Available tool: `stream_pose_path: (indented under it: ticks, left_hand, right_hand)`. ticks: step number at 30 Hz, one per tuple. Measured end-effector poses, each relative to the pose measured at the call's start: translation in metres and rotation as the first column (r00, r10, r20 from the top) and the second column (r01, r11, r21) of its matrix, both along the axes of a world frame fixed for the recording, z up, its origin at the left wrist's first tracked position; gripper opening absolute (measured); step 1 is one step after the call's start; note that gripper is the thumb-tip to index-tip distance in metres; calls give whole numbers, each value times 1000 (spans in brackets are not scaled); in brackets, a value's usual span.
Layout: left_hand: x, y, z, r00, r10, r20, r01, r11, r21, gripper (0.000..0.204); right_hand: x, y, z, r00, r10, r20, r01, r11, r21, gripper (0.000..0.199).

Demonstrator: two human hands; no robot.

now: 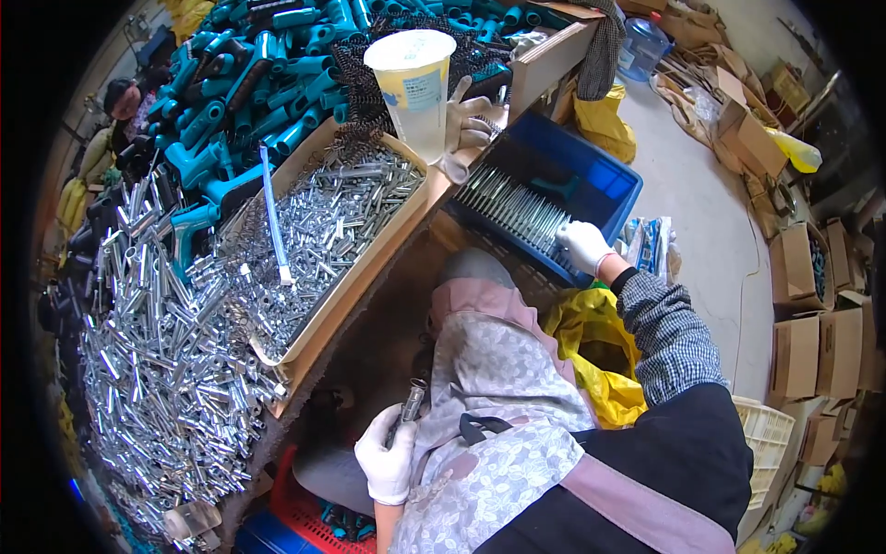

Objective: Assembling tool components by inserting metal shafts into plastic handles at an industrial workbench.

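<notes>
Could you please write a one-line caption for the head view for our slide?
Gloved left hand holds a metal tube while the right hand reaches the rods in a blue crate.

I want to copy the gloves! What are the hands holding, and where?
The left hand grips a small metal tube by its lower end. The right hand reaches into the blue crate; any hold is unclear.

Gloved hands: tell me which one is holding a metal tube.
The left hand, low by the lap, grips a metal tube; the right hand reaches into the blue bin.
</notes>
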State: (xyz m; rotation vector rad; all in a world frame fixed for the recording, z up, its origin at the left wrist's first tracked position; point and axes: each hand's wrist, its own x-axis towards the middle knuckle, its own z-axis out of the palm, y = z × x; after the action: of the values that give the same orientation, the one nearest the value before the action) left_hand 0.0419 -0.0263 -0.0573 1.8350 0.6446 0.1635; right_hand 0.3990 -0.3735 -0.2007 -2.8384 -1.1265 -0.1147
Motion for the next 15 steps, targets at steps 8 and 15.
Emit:
stream_pose_path:
  ticks: [8,15]
  left_hand:
    - [-4,2,-1,997,23,70,-25,999,28,25]
    - [-25,12,-8,986,151,76,-142,983,-116,29]
  right_hand:
    - [1,4,7,989,19,-144,-57,963,-262,19]
    - [2,28,63,990,-143,-1,143,986,84,13]
